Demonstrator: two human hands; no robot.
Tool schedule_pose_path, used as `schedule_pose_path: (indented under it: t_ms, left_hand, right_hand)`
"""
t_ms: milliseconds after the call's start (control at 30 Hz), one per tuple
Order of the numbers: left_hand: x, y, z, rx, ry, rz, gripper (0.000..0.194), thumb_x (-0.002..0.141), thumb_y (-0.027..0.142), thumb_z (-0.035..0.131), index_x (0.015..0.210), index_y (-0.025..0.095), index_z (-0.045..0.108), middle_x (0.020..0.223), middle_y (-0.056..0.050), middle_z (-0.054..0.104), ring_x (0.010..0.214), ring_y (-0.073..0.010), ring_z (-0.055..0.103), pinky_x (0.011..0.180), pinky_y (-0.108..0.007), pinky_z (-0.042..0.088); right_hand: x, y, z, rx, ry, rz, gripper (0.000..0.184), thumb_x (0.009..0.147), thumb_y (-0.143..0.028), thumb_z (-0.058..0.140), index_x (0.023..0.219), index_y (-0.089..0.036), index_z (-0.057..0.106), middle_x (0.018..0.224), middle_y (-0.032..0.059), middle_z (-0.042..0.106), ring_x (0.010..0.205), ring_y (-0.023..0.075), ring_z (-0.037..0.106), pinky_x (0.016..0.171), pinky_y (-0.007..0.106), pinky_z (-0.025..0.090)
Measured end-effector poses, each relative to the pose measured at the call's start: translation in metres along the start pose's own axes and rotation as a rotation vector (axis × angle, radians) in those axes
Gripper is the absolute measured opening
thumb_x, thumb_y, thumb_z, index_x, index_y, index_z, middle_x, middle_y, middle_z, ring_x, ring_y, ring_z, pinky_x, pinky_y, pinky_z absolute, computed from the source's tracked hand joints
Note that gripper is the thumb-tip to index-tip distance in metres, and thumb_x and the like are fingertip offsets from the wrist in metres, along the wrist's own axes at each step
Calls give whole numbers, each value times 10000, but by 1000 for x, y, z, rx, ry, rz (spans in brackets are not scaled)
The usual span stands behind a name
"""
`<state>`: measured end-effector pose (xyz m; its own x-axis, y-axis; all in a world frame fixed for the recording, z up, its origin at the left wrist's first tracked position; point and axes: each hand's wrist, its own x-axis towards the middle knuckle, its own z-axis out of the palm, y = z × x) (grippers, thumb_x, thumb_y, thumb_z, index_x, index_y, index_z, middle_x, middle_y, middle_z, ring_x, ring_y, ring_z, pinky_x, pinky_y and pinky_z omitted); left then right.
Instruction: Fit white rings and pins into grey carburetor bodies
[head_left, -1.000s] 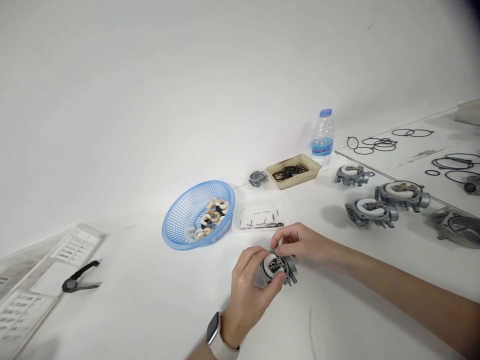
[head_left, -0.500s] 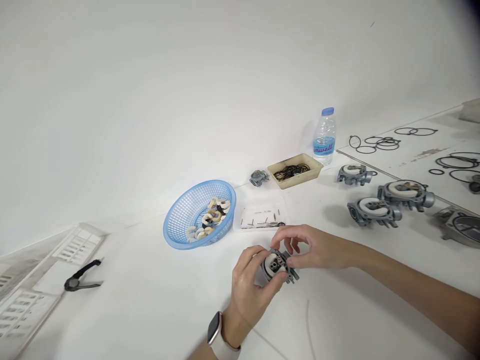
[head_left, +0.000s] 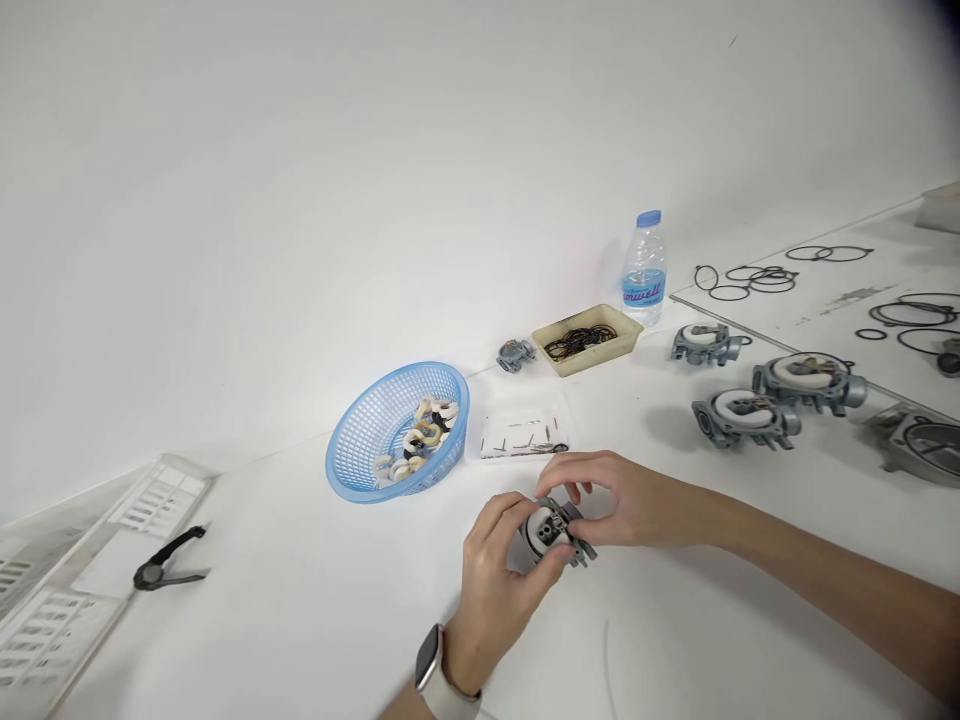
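Note:
My left hand (head_left: 496, 580), with a watch on its wrist, is closed round a small grey metal carburetor body (head_left: 553, 532) with a white float on top, held just above the white table. My right hand (head_left: 616, 497) reaches in from the right and its fingertips pinch at the top of the same part. Just behind the hands lies a clear tray of small metal pins (head_left: 520, 438). A blue plastic basket (head_left: 352, 455) with white and dark float pieces stands to the left of that tray.
Three more grey carburetor bodies (head_left: 742, 417) sit at the right, and a smaller one (head_left: 514, 354) near a beige tray of black O-rings (head_left: 626, 329). A water bottle (head_left: 643, 268) stands behind. Loose black rings (head_left: 750, 277) lie far right. Black pliers (head_left: 166, 562) lie at the left.
My right hand has shifted slightly down and in over the top of the carburetor body, with its fingers closing on it. The left hand keeps its hold.

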<state>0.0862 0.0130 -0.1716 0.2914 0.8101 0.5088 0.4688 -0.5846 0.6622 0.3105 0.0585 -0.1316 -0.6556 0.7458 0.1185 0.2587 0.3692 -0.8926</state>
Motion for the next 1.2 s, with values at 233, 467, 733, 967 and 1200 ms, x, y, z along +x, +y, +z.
schedule_pose_path:
  t_ms: [233, 467, 733, 967, 1200]
  left_hand:
    - [-2, -2, 1, 2, 17, 13, 263, 911, 319, 730, 1131, 182, 687, 1084, -106, 689, 982, -238, 679, 862, -380, 601]
    - [2, 0, -1, -3, -13, 17, 343, 858, 316, 766, 1159, 187, 662, 1090, -100, 682, 988, -244, 671, 862, -380, 593]
    - [5, -2, -4, -83, -139, -95, 465, 748, 233, 822, 1189, 221, 676, 1075, -62, 683, 966, -237, 663, 850, -359, 569]
    - [7, -3, -7, -156, -217, -123, 430, 794, 294, 800, 1195, 204, 673, 1087, -78, 684, 981, -247, 646, 859, -358, 543]
    - [7, -7, -9, -154, -247, -118, 497, 795, 281, 811, 1263, 232, 651, 1060, -47, 706, 949, -231, 651, 845, -345, 528]
  right_hand:
    - [-1, -3, 2, -40, -5, -19, 372, 810, -127, 626, 1143, -263, 724, 1052, 24, 698, 841, 183, 559, 791, 313, 480]
    - [-1, -4, 2, -36, -5, -23, 408, 786, -112, 645, 1158, -259, 726, 1042, 36, 661, 832, 181, 587, 799, 316, 495]
    - [-2, -7, 2, -60, -25, 11, 406, 788, -129, 648, 1163, -265, 723, 1013, 32, 638, 838, 183, 596, 780, 303, 503]
    - [-3, -7, 3, -53, -28, 3, 423, 741, -116, 662, 1138, -250, 721, 990, 28, 638, 829, 186, 602, 760, 299, 499]
    - [-2, -3, 10, -116, 33, -22, 439, 735, -75, 624, 1129, -247, 714, 1013, 28, 618, 798, 166, 573, 732, 283, 483]
